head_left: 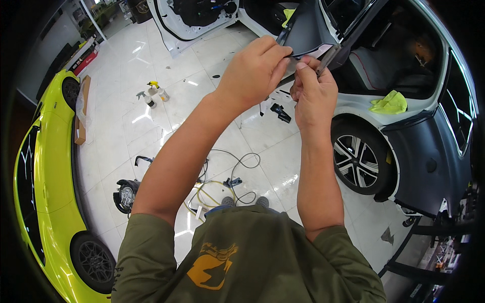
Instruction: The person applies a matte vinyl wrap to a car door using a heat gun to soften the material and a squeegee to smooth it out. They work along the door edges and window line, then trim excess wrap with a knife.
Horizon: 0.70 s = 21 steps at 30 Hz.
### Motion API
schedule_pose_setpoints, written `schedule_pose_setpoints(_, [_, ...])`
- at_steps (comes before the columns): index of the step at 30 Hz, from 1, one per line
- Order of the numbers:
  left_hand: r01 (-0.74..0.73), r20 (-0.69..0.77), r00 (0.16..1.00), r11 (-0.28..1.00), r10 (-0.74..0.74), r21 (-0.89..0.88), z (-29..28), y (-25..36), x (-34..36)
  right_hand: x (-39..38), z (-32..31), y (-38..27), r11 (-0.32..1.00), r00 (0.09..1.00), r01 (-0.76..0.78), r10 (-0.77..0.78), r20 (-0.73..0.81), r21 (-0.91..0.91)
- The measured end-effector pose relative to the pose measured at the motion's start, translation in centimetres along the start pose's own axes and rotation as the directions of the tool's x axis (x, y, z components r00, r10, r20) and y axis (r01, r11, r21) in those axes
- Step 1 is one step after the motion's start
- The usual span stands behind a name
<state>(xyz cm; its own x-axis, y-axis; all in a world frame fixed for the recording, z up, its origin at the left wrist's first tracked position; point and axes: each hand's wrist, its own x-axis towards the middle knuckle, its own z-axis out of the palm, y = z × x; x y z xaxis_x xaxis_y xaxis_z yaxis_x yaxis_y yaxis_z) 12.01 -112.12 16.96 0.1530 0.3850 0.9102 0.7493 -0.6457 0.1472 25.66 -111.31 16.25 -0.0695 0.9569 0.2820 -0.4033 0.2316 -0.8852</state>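
Both my arms reach forward to the lower edge of a car door covered in dark grey film. My left hand is closed, thumb and fingers pinching the edge of the dark film. Close beside it, my right hand is closed around a slim grey metal tool that looks like a craft knife, pointing up and to the right. A pale corner strip shows between the hands at the door edge. The fingertips partly hide what they pinch.
At right stands the car's rear wheel, with a yellow-green cloth above it. Spray bottles, a black bracket, a headlight-like part and cables lie on the tiled floor. A lime-green car stands at left.
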Motion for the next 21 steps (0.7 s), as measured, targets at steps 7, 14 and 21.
schedule_pose_setpoints(7, [0.033, -0.023, 0.999, 0.998, -0.034, -0.051, 0.2, -0.2, -0.3, 0.1, 0.1, 0.0, 0.985, 0.999, -0.044, 0.045, -0.002, 0.165])
schedule_pose_setpoints(14, [0.007, -0.062, 0.998, 0.998, -0.01, -0.057, 0.8, -0.6, -0.5, 0.2, 0.1, -0.5, 0.982, 0.998, -0.067, 0.067, 0.007, 0.178])
schedule_pose_setpoints(21, [-0.097, -0.179, 0.98, 0.992, 0.081, -0.083, 1.9, -1.6, -0.9, 0.2, 0.4, 0.4, 0.991, 1.0, 0.018, -0.019, 0.01, 0.132])
